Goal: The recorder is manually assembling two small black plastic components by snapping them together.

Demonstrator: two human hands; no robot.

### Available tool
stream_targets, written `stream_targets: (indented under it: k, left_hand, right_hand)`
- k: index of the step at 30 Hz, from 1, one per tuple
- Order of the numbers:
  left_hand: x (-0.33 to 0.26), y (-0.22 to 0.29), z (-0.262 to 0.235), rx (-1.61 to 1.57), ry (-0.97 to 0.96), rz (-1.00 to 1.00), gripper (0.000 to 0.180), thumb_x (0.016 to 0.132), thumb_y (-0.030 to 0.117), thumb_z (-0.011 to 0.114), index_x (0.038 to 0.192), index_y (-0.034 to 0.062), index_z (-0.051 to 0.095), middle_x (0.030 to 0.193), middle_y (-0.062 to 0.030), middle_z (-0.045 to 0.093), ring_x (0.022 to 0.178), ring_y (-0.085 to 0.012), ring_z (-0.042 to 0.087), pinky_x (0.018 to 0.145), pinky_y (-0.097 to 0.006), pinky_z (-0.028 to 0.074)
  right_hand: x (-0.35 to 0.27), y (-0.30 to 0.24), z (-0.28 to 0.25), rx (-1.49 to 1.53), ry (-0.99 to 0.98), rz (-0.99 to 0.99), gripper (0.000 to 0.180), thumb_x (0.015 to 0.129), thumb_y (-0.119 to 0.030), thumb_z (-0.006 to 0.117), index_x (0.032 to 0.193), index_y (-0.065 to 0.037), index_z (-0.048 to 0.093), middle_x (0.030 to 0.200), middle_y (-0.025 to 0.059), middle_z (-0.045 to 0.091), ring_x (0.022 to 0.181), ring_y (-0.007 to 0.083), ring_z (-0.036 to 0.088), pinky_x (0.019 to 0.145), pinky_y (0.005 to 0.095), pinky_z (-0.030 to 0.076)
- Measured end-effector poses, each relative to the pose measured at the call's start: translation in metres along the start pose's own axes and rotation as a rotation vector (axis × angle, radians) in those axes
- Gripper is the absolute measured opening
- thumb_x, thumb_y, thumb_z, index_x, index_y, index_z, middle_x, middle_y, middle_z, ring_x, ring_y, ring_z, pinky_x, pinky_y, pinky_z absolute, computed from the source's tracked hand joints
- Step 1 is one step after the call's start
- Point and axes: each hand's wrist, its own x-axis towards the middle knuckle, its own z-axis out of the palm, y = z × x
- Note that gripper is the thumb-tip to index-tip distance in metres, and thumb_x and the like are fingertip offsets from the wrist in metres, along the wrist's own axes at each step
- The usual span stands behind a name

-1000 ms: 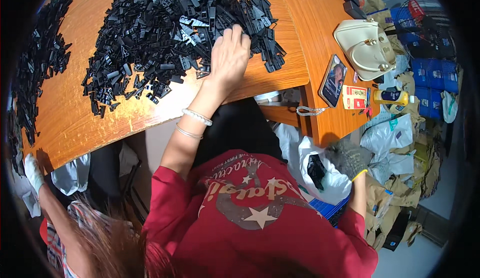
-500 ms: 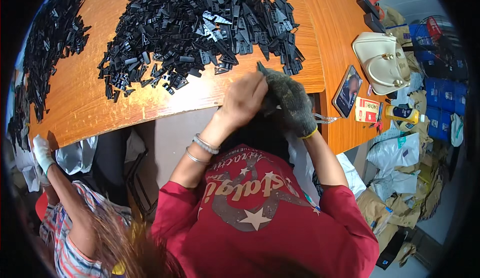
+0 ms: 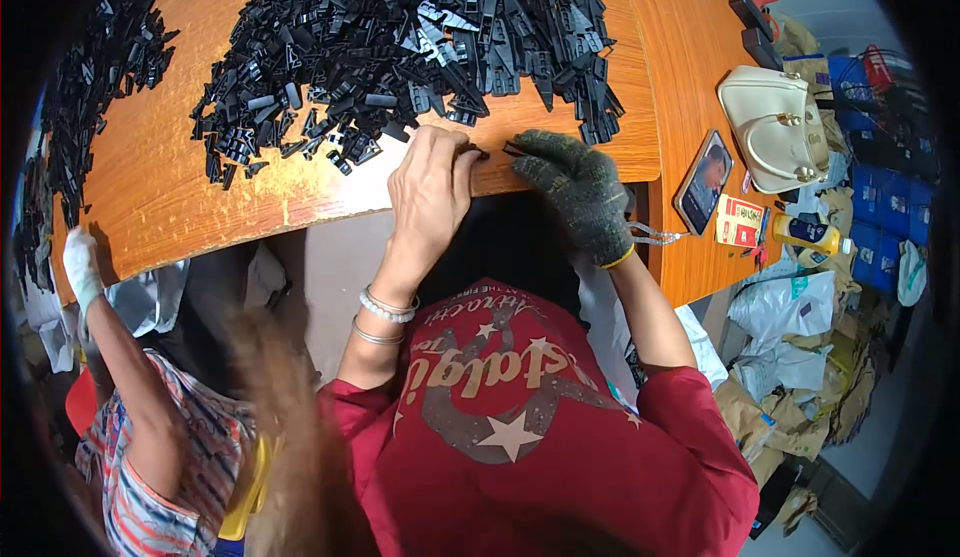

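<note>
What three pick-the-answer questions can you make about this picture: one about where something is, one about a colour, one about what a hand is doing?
1. Where is the phone?
A. on the table's right side, beside the cream handbag
B. on the floor
C. under the black pile

2. What colour is the glove on the right hand?
A. white
B. dark grey
C. red

3. What is the bare left hand doing?
A. resting in the lap
B. waving
C. pinching a small black part at the table edge

Answers: 1 A, it lies left of the handbag; 2 B, dark knit; 3 C, fingertips meet on the part.
</note>
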Motion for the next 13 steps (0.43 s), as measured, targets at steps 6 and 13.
stream_targets:
  k: [6, 13]
  left_hand:
    - [-0.003, -0.007, 0.0, -0.044, -0.019, 0.063, 0.018, 0.077, -0.001, 0.069, 0.09, 0.0019, 0.057, 0.083, -0.0126, 0.056, 0.074, -0.0332, 0.06, 0.061, -0.041, 0.047]
    - [-0.005, -0.012, 0.002, -0.078, -0.005, 0.103, 0.021, 0.076, -0.001, 0.068, 0.094, 0.0024, 0.057, 0.083, -0.0128, 0.056, 0.075, -0.0331, 0.06, 0.061, -0.041, 0.047]
  right_hand:
    - [0.01, -0.017, -0.005, -0.401, -0.176, -0.1, 0.033, 0.086, -0.025, 0.069, 0.113, -0.007, 0.068, 0.105, 0.0143, 0.069, 0.094, 0.0279, 0.067, 0.081, 0.0363, 0.052]
    - [0.024, -0.045, -0.006, -0.88, -0.344, -0.12, 0.033, 0.086, -0.029, 0.067, 0.113, -0.01, 0.068, 0.103, 0.0151, 0.069, 0.095, 0.0293, 0.067, 0.082, 0.0402, 0.051]
